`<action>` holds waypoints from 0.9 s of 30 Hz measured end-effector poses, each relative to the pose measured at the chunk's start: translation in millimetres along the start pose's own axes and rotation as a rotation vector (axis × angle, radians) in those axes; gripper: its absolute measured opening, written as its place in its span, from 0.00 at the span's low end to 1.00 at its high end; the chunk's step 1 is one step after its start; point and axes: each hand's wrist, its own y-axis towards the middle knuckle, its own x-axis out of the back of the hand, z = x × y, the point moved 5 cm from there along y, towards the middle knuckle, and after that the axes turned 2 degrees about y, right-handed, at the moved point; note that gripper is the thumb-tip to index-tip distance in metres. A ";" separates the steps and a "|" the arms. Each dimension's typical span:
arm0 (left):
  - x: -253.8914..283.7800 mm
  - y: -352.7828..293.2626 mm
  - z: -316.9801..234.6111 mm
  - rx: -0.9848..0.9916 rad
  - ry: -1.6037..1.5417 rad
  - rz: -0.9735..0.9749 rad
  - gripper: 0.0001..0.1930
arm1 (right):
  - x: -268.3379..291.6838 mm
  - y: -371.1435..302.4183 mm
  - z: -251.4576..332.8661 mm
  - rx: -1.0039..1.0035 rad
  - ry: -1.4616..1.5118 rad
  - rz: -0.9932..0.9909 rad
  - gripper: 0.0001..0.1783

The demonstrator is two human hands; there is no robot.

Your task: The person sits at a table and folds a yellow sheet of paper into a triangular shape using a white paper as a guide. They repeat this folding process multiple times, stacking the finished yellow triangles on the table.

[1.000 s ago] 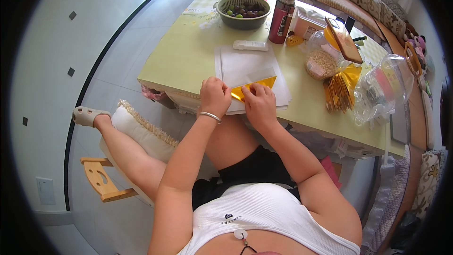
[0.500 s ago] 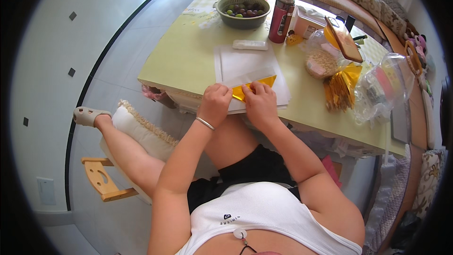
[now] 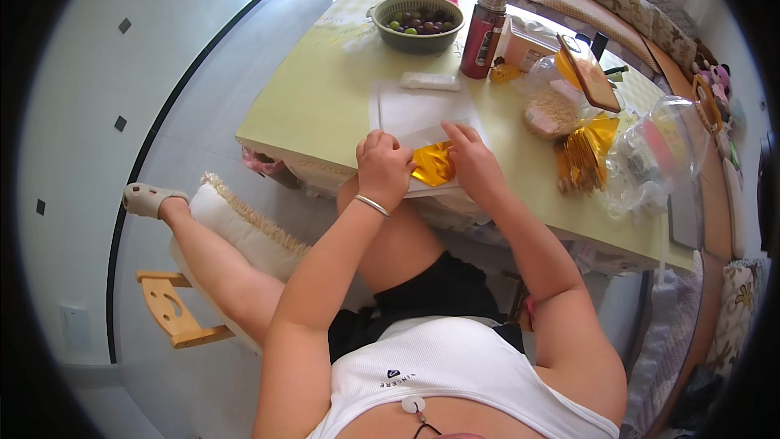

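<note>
Working on a gold foil sheet (image 3: 433, 166) between both hands, seated at the near edge of the counter (image 3: 301, 114). Foil sits low on the white paper stack (image 3: 396, 104), near side, directly between left hand (image 3: 385, 166) and right hand (image 3: 478, 166).

Key geometry: foil is right of the left fingers, left of the right fingers. Visible strip runs hand to hand, right end tipped slightly away from the person. True long axis: can't call it, both ends sit partly behind the hands. Surface is creased, not flat. Left hand is the closer one, overlapping the left edge; right hand is just at the right edge.

Left fingers: curled and bunched, pinching the foil's left side. Silver bangle (image 3: 373, 206) on that wrist. Right fingers: mostly stretched out, index pointing past the foil's far edge, thumb low by the right edge. Whether that thumb actually pinches anything, can't tell from here.

Around it: white tube-like pack (image 3: 429, 81) on the far part of the paper. Strainer bowl (image 3: 413, 42) with dark and green round fruit (image 3: 422, 23) behind that, red flask (image 3: 483, 39) just right of the bowl. Further right, well apart from the hands: pile of folded gold pieces (image 3: 580, 158), clear jar (image 3: 551, 110) of tan bits, clear plastic bag (image 3: 660, 154) beside the pile.
</note>
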 end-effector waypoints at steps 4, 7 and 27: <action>-11.5 9.7 5.0 0.045 0.067 -0.067 0.24 | -3.3 21.3 -18.6 0.015 -0.141 0.038 0.35; -11.6 18.5 6.3 0.057 0.081 -0.019 0.30 | -5.1 34.0 -18.3 0.253 -0.285 -0.018 0.37; -30.6 -30.2 -23.2 -0.158 0.143 0.180 0.32 | -15.2 -1.3 -49.5 0.181 -0.261 0.419 0.33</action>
